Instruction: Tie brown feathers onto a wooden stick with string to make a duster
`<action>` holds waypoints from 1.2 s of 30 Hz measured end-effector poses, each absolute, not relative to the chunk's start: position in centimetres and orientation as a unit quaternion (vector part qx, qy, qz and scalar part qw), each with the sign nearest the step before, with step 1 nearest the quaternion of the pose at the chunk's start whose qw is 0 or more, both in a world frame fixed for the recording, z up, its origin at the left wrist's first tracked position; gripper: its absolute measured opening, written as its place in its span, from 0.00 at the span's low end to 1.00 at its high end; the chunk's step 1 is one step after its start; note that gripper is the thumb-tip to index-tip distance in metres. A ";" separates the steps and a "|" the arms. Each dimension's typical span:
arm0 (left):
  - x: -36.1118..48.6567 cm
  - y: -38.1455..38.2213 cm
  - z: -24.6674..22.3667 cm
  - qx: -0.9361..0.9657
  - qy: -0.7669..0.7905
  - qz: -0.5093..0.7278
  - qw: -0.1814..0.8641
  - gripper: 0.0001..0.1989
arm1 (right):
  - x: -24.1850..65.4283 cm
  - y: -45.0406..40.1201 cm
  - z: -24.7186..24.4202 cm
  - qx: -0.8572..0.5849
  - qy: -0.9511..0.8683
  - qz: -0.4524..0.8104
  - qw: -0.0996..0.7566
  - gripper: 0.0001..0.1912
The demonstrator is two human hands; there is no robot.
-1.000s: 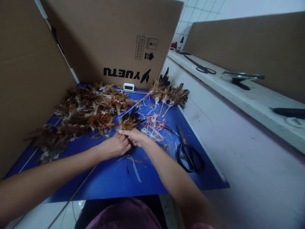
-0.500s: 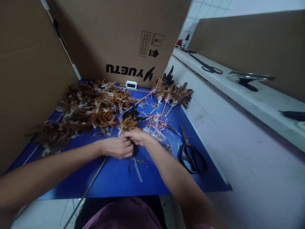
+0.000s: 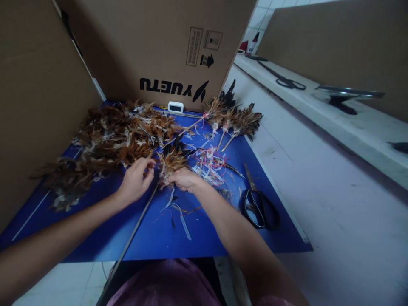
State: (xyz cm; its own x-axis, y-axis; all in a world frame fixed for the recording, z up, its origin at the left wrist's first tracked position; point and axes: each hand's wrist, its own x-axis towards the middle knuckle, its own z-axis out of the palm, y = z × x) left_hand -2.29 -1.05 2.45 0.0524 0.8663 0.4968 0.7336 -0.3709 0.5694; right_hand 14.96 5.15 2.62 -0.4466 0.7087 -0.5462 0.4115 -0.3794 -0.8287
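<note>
Right hand [image 3: 186,179] closed on base of feather bunch [image 3: 174,161]; left hand [image 3: 137,178] just beside, fingers loosely curled, no grip that I can see; bunch sits mid-table, stick [image 3: 140,221] running from near its base past near edge of blue table [image 3: 149,250]; this one looks part done, can't tell if tied; tied bunches [image 3: 244,121] far right look finished; big feather pile [image 3: 127,136] at left, so plenty left; string scraps [image 3: 210,170], scissors [image 3: 255,204] off right
</note>
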 end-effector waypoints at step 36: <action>1.2 -2.8 3.2 0.332 0.536 0.476 0.613 0.11 | 16.4 2.6 3.9 -0.360 -0.508 0.764 0.167 0.08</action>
